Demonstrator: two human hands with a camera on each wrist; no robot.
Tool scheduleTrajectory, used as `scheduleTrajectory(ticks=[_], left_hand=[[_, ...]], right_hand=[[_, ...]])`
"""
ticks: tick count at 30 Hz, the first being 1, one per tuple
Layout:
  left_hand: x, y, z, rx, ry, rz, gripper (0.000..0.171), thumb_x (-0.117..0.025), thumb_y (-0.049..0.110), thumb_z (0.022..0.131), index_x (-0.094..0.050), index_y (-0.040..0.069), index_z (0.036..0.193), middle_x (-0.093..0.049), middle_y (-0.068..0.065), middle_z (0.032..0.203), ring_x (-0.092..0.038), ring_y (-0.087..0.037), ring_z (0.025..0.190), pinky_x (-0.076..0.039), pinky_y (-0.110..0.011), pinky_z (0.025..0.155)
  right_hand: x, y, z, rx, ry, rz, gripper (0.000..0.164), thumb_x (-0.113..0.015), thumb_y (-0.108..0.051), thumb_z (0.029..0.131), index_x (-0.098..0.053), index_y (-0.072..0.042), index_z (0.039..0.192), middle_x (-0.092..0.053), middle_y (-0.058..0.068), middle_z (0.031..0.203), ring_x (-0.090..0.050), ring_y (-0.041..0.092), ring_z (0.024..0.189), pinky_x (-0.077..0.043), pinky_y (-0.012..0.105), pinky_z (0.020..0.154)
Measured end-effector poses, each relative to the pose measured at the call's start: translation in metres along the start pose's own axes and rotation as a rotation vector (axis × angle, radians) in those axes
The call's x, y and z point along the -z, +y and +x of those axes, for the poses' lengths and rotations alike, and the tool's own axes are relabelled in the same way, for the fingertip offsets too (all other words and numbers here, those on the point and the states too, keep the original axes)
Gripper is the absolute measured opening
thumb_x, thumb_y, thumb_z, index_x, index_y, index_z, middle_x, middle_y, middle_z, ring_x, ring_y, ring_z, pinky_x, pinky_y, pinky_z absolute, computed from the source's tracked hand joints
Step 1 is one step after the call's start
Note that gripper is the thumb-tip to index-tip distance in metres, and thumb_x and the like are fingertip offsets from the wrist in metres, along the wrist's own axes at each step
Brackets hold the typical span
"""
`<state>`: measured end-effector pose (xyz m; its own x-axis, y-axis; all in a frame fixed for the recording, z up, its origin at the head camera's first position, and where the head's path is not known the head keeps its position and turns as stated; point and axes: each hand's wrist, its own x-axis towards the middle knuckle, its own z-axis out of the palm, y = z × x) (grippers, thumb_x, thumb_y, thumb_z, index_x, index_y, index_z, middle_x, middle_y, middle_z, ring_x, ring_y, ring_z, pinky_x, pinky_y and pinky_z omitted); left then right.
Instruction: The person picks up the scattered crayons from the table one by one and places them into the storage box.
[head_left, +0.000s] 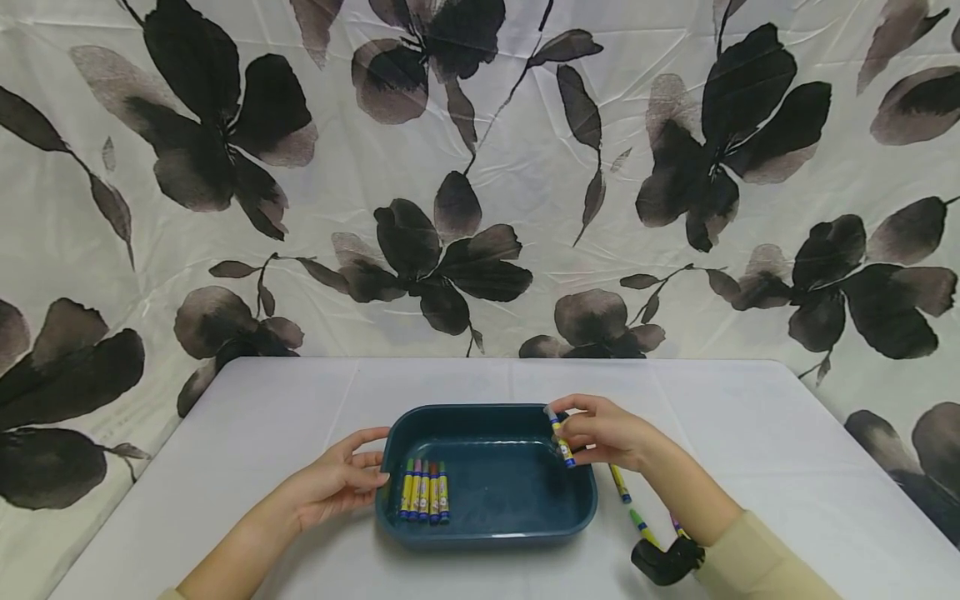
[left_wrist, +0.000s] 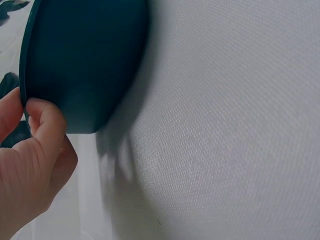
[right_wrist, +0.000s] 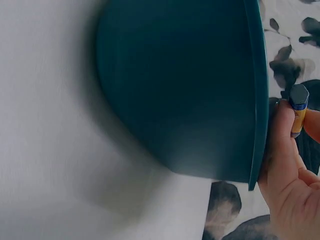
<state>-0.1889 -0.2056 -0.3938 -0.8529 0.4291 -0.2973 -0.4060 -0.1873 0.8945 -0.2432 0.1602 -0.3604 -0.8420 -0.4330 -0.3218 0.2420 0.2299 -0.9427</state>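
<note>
A dark teal tray (head_left: 510,508) with raised sides sits on the white table. Inside it, towards the left, several crayons (head_left: 424,497) in yellow and blue wrappers lie side by side, tips pointing away. At the tray's left end my left hand (head_left: 337,479) pinches the rim between thumb and finger, clearest in the left wrist view. My right hand (head_left: 603,429) is over the tray's right end, holding a grey-tipped crayon (head_left: 558,437) between thumb and fingers. The right wrist view shows this crayon's dark end (right_wrist: 299,95) beside the tray's outer wall (right_wrist: 185,90).
Right of the tray, under my right forearm, lie a yellow-wrapped crayon (head_left: 621,485), a green-tipped crayon (head_left: 641,527) and a partly hidden purple one (head_left: 677,527). A black wrist device (head_left: 667,560) covers part of them. A floral cloth (head_left: 480,150) hangs behind the table.
</note>
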Motion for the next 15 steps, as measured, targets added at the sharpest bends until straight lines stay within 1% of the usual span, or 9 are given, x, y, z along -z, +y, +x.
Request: scheduleTrajectory(ticks=[6,10,15], left_hand=[[0.000,0.000,0.000,-0.002,-0.004,0.006,0.081,-0.055,-0.011,0.084,-0.004,0.003,0.146,-0.047,-0.013,0.111,-0.055,-0.017,0.090,-0.050,-0.027,0.075],[0.000,0.000,0.000,-0.001,-0.005,0.003,0.080,-0.054,-0.012,0.085,-0.004,0.003,0.145,-0.047,-0.012,0.111,-0.055,-0.016,0.090,-0.050,-0.027,0.074],[0.000,0.000,0.000,0.000,-0.003,-0.001,0.080,-0.055,-0.012,0.085,-0.005,0.003,0.145,-0.047,-0.012,0.110,-0.055,-0.016,0.089,-0.050,-0.027,0.074]], right_hand=[[-0.006,0.000,0.004,0.006,-0.056,0.037,0.046,-0.054,-0.008,0.084,-0.042,0.003,0.127,-0.060,0.007,0.089,-0.061,0.018,0.081,-0.053,0.031,0.069],[-0.012,-0.001,0.007,0.008,-0.068,0.041,0.047,-0.055,-0.007,0.084,-0.042,0.003,0.128,-0.059,0.008,0.090,-0.061,0.019,0.082,-0.053,0.032,0.070],[-0.021,-0.001,0.011,0.002,-0.074,0.040,0.048,-0.056,-0.007,0.083,-0.043,0.004,0.128,-0.058,0.009,0.091,-0.062,0.019,0.081,-0.053,0.032,0.069]])
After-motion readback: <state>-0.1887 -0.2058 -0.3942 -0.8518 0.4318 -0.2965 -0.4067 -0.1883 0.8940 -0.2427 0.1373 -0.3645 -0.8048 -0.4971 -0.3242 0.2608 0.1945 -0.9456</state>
